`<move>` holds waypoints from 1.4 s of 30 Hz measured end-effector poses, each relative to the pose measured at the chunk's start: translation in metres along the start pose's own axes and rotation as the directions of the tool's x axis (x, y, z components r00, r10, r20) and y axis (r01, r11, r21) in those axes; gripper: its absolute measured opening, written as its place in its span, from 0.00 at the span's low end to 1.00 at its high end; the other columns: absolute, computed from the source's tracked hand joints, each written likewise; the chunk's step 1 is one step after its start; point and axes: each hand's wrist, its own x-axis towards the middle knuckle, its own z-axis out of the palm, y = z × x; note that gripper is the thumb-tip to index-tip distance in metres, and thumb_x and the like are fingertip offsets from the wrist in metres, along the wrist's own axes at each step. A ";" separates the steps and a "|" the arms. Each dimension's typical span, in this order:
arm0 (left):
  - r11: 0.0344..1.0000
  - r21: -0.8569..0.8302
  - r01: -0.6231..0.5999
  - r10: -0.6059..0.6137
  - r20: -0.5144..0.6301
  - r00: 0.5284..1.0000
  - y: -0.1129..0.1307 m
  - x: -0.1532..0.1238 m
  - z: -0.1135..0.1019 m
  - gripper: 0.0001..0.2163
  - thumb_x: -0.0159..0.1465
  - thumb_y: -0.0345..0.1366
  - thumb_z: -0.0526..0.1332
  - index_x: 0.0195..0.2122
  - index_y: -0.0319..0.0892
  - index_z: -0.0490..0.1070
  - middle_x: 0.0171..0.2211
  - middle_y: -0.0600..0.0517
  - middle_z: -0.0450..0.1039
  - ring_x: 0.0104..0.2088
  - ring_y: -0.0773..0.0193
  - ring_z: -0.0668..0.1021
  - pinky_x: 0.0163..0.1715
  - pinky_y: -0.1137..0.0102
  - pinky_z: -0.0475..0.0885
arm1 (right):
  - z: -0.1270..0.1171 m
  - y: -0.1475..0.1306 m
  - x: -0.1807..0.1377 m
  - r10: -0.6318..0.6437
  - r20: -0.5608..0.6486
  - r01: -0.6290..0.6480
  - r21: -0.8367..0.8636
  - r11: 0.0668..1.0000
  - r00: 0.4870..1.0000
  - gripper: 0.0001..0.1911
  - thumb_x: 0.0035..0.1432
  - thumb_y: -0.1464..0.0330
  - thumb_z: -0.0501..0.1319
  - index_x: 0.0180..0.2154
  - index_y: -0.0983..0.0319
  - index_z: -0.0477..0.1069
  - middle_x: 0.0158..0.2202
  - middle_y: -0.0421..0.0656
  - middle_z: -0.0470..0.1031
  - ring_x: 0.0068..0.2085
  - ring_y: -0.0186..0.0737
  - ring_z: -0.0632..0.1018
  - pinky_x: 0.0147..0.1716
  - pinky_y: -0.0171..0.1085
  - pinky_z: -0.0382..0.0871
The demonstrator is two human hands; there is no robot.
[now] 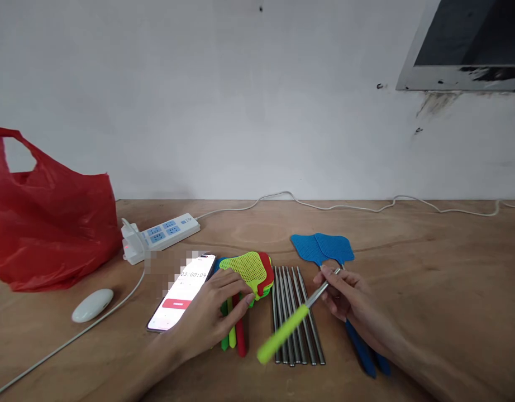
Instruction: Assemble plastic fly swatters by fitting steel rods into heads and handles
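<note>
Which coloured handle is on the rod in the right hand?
The lime-green cylindrical handle slanting across the silver metal rods. The red handle, green handle and second lime handle are by the left hand; dark blue handles by the right hand.

Left fingers [234,289] partly hide the stacked swatters [247,268].

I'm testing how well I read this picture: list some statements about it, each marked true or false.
1. The right hand holds a yellow-green-handled rod. True.
2. The phone's screen is dark. False: the phone is lit.
3. The left hand is at the stacked swatters. True.
4. The metal rods lie crossed in a heap. False: the metal rods lie side by side.
5. A white cable runs from the power strip. True.
</note>
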 end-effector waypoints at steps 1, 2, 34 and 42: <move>0.999 -0.031 0.027 -0.027 0.013 1.000 0.000 0.000 0.000 0.10 0.72 0.35 0.54 0.37 0.44 0.74 0.32 0.52 0.75 0.35 0.61 0.75 0.36 0.67 0.69 | 0.001 0.000 0.000 0.002 0.038 -0.002 -0.013 1.000 0.999 0.26 0.42 0.46 0.73 0.27 0.63 0.79 0.21 0.39 0.71 0.19 0.27 0.66 0.14 0.27 0.53; 0.997 -0.063 0.054 -0.053 0.024 0.998 0.001 0.000 0.001 0.11 0.73 0.36 0.53 0.36 0.44 0.74 0.31 0.52 0.74 0.34 0.62 0.75 0.35 0.68 0.69 | 0.001 0.001 0.000 0.002 0.078 0.000 -0.027 1.000 0.997 0.25 0.43 0.47 0.73 0.28 0.63 0.80 0.23 0.41 0.74 0.20 0.28 0.68 0.15 0.27 0.55; 0.975 0.208 -0.078 0.029 0.232 0.972 0.002 -0.006 0.001 0.19 0.77 0.43 0.40 0.34 0.44 0.63 0.26 0.54 0.70 0.24 0.62 0.73 0.25 0.68 0.60 | 0.009 0.014 -0.009 -0.293 0.076 0.302 -0.207 0.930 0.953 0.11 0.49 0.58 0.72 0.28 0.58 0.80 0.24 0.41 0.77 0.24 0.37 0.78 0.24 0.36 0.76; 0.945 0.295 -0.142 0.106 0.135 0.985 0.001 -0.008 0.005 0.15 0.77 0.42 0.43 0.37 0.44 0.64 0.24 0.55 0.72 0.22 0.62 0.75 0.23 0.68 0.59 | 0.003 0.007 -0.003 -0.095 0.199 0.115 -0.090 0.989 0.975 0.19 0.48 0.56 0.74 0.39 0.60 0.79 0.28 0.39 0.77 0.20 0.29 0.73 0.17 0.30 0.69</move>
